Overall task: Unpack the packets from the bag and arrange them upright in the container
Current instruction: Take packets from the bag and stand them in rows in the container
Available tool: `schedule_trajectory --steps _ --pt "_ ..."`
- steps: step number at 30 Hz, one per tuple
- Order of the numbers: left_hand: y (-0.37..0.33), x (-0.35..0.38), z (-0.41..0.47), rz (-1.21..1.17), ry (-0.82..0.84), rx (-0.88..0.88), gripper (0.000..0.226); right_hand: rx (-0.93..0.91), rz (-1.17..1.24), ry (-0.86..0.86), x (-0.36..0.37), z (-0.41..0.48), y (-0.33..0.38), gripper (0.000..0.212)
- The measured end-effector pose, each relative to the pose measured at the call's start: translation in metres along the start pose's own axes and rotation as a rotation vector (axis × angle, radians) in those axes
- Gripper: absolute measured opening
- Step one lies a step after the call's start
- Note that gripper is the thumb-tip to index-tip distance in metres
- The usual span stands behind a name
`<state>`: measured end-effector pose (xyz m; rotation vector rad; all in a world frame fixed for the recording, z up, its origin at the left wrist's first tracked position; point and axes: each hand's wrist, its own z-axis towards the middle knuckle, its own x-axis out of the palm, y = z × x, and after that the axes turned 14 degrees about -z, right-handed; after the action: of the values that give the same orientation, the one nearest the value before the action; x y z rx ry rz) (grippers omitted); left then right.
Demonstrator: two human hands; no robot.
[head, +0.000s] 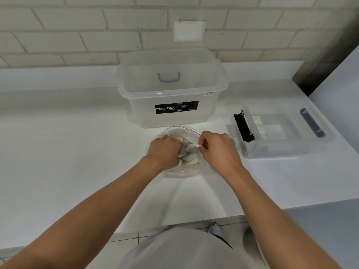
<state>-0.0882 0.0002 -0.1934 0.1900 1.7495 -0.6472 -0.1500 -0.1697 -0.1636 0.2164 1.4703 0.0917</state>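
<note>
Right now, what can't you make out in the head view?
All head view.
- Packet count: left hand, right hand and crumpled bag cover the packets.
- Left grip: fingers buried in bag.
- Contents of small box: hazy lid blurs them.
- Fine print on Megabox label: too small.

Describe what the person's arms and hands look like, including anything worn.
Left arm and right arm are bare to the frame's edge: no sleeves show. Left hand and right hand wear no gloves; no watch, bracelet or ring is visible. A light grey garment covers the torso.
</note>
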Motion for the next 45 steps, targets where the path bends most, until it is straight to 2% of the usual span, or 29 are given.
schedule_trajectory --steps 3,9,13,16,21,27,33,35,39,45 --pt "-0.001 -0.005 -0.002 -0.111 -0.061 -0.032 0.008 0.010 -0.003 0.002 0.000 -0.001 -0.003 0.007" --pt "0.011 -0.018 -0.001 -0.470 -0.115 -0.059 0.024 -0.012 0.035 -0.008 0.000 -0.003 -0.004 0.006" --pt "0.014 -0.030 -0.003 -0.511 -0.102 0.001 0.027 -0.010 0.048 -0.043 -0.003 -0.002 -0.006 0.007" --pt "0.017 -0.043 -0.007 -0.571 -0.123 -0.002 0.024 0.027 0.138 -0.096 -0.010 -0.004 -0.010 0.010" --pt "0.012 -0.075 -0.006 -0.702 -0.195 -0.018 0.006 0.053 0.276 -0.059 -0.027 -0.009 -0.025 0.013" --pt "-0.027 -0.114 0.001 -0.835 -0.291 0.067 0.009 0.177 0.479 -0.245 -0.083 -0.018 -0.062 0.013" --pt "-0.098 -0.139 0.025 -0.877 -0.462 0.206 0.012 0.221 0.458 -0.405 -0.149 -0.025 -0.127 0.014" --pt "-0.120 -0.141 0.039 -0.847 -0.443 0.251 0.009 0.234 0.408 -0.432 -0.163 -0.022 -0.152 0.016" --pt "-0.162 -0.134 0.065 -0.622 -0.325 0.324 0.010 0.257 0.313 -0.353 -0.167 -0.007 -0.197 0.013" --pt "-0.207 -0.110 0.099 -0.594 -0.278 0.320 0.009 0.148 0.113 -0.064 -0.127 0.032 -0.235 0.009"
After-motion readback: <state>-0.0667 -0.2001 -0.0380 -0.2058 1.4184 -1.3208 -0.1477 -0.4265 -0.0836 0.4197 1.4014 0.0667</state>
